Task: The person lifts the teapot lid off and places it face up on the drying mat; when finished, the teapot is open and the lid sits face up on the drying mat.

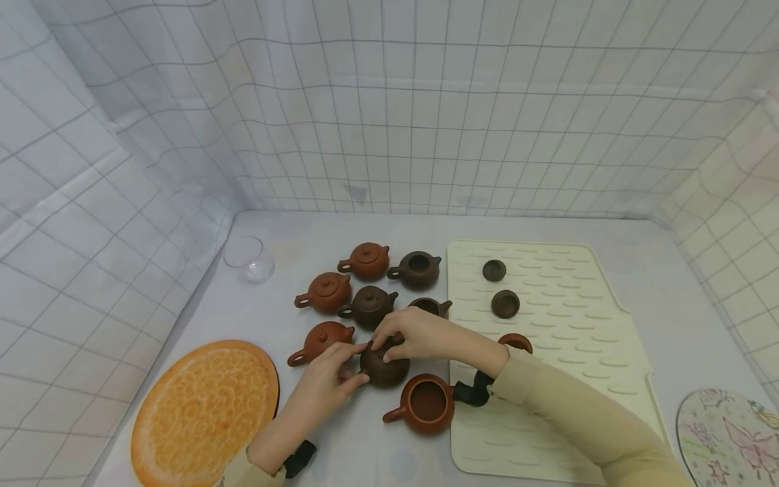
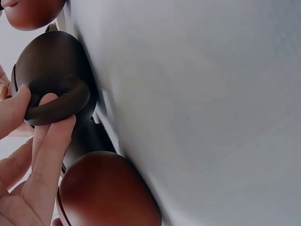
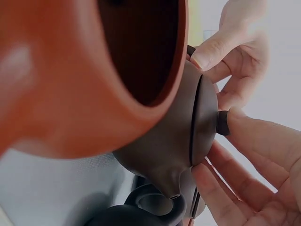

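Observation:
A dark brown teapot (image 1: 383, 374) stands on the table between both hands. My left hand (image 1: 328, 382) grips its loop handle (image 2: 61, 107), thumb on one side and fingers on the other. From above, my right hand (image 1: 420, 333) reaches over the pot and pinches its lid (image 3: 207, 117): the thumb is against the knob (image 3: 222, 123) and a fingertip touches the lid's edge. The lid sits in the pot's mouth. Close beside the pot stands a lidless reddish-brown teapot (image 1: 448, 412), its spout near the right wrist.
Reddish lidded teapots (image 1: 329, 294), a dark lidded teapot (image 1: 372, 312) and dark lidless teapots (image 1: 426, 279) crowd behind and left. A cream mat (image 1: 578, 338) carries dark lids (image 1: 505, 304) and a reddish lid (image 1: 516, 340). An orange round mat (image 1: 207, 412) lies left, a clear dome (image 1: 258, 270) farther back.

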A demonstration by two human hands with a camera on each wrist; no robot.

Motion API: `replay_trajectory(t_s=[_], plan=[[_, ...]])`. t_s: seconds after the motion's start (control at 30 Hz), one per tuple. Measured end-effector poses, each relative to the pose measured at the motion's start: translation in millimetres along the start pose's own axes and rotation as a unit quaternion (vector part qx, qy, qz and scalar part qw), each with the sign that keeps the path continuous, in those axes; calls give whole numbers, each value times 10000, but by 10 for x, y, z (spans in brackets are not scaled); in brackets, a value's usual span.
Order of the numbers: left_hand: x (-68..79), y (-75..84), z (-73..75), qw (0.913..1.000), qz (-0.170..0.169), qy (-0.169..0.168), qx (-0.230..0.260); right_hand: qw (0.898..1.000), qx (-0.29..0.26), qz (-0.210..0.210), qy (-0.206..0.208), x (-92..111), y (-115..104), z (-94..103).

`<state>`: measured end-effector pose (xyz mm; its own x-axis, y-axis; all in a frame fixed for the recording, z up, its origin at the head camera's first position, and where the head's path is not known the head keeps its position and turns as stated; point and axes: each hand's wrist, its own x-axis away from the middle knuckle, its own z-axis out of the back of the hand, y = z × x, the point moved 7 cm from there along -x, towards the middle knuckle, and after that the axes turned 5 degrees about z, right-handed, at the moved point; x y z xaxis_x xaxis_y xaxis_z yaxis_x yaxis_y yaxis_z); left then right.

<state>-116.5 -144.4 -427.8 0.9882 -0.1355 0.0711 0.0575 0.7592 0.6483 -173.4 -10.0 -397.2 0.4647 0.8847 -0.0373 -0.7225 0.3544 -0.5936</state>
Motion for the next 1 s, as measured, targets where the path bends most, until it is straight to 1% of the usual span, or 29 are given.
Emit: replay_trajectory(t_s=[0.23, 0.47, 0.7, 0.9, 1.0], plan=[[-17, -27, 3, 9999, 20, 34, 137, 9999, 31, -106, 20, -17, -3, 7], [-26, -51, -13, 9999, -22, 53, 152, 10000, 1, -15, 95, -25, -18, -21], [-7, -45, -10, 9995, -158, 65, 251, 9993, -40, 76, 354, 22, 18, 11], [-6, -24, -6, 9995, -196, 65, 239, 9970, -449, -250, 570, 88, 126, 78], [-5, -14, 0, 9997, -146, 81, 197, 9929, -868, -567, 575, 124, 194, 95]])
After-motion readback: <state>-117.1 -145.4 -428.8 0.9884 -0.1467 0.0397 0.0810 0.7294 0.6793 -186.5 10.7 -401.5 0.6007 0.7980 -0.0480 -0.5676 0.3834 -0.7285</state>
